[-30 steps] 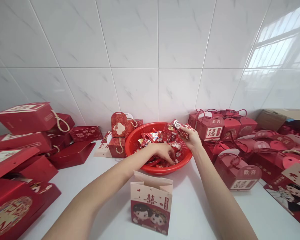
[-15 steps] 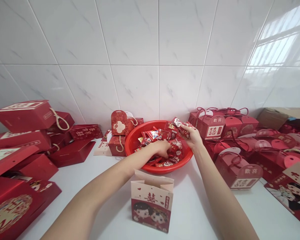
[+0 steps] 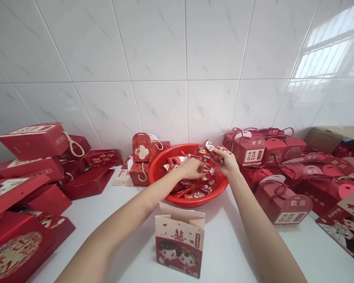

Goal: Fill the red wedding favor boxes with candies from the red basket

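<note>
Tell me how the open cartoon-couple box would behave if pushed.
The open box probably tips easily, being upright and narrow front to back. Its thin walls suggest lightness, though contents are hidden; the unfastened top likely flexes.

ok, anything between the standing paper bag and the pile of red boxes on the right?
Yes, in the head view: the right forearm crosses that stretch; otherwise only bare white tabletop shows there.

Your left hand (image 3: 192, 169) is sitting low over packets (image 3: 199, 194) in the red basket (image 3: 191, 202), your right hand (image 3: 228, 162) is holding more packets (image 3: 209, 146) by its rim, and a paper bag (image 3: 179, 244) is standing nearer you.
</note>
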`<state>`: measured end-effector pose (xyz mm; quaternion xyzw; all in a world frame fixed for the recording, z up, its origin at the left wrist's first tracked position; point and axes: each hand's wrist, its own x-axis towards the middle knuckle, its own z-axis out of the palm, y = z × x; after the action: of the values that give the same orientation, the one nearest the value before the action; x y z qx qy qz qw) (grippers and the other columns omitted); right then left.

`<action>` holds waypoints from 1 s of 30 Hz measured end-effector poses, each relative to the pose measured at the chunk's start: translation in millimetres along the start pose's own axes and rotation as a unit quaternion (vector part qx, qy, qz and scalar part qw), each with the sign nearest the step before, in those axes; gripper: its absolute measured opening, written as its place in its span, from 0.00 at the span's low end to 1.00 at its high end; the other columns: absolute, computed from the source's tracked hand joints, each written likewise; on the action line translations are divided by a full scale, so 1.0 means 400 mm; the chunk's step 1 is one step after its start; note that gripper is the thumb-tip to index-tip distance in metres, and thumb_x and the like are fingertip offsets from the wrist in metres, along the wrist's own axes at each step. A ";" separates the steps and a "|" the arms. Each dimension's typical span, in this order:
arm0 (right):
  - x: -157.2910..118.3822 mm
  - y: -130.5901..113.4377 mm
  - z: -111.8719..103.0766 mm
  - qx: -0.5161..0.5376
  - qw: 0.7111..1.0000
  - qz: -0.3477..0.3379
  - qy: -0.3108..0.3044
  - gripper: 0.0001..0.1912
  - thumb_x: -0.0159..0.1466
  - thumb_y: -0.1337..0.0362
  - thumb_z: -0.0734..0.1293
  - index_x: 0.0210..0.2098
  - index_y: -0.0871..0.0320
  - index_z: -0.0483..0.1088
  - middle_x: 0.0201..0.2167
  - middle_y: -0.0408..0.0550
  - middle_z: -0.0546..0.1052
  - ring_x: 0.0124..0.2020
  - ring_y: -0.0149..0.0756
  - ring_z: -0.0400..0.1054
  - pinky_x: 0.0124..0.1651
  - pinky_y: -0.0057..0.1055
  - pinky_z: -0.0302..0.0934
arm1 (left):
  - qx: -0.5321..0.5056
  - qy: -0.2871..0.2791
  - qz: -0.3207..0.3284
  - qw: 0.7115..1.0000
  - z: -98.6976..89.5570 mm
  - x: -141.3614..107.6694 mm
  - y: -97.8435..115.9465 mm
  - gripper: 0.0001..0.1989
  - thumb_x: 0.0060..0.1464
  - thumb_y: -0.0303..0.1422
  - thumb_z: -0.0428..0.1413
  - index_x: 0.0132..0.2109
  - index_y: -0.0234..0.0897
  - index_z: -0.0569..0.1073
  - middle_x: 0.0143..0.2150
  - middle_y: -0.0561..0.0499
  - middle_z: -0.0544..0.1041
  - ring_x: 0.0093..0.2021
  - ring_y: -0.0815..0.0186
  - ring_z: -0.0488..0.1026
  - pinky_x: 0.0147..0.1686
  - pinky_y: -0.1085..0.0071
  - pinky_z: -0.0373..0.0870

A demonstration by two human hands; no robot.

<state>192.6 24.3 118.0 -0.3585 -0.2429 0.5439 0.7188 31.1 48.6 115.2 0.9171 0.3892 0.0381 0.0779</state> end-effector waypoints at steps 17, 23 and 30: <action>0.004 0.006 -0.001 -0.018 1.000 -0.012 -0.007 0.14 0.43 0.75 0.77 0.26 0.58 0.71 0.22 0.40 0.78 0.24 0.32 0.73 0.25 0.25 0.69 | 0.110 -0.050 -0.044 0.992 0.019 0.010 0.032 0.14 0.48 0.20 0.57 0.42 0.35 0.79 0.46 0.38 0.80 0.48 0.50 0.78 0.47 0.60 0.73; -0.007 -0.001 0.008 -0.010 1.000 -0.006 0.005 0.14 0.42 0.76 0.76 0.25 0.59 0.72 0.22 0.40 0.78 0.24 0.32 0.73 0.24 0.24 0.68 | -0.164 0.055 -0.004 0.985 0.029 0.033 -0.034 0.19 0.51 0.20 0.56 0.50 0.30 0.77 0.51 0.42 0.80 0.52 0.60 0.76 0.55 0.70 0.68; -0.006 0.000 0.009 0.001 1.000 -0.008 0.000 0.14 0.41 0.75 0.77 0.24 0.58 0.71 0.22 0.40 0.78 0.24 0.32 0.73 0.24 0.24 0.69 | -0.259 0.064 0.005 0.964 0.042 0.049 -0.047 0.26 0.48 0.18 0.55 0.56 0.32 0.74 0.53 0.44 0.79 0.51 0.60 0.76 0.53 0.68 0.71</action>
<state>189.2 22.8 120.4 -0.3560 -0.2453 0.5385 0.7232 33.4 73.7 95.4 0.8631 0.3654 0.1971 0.2874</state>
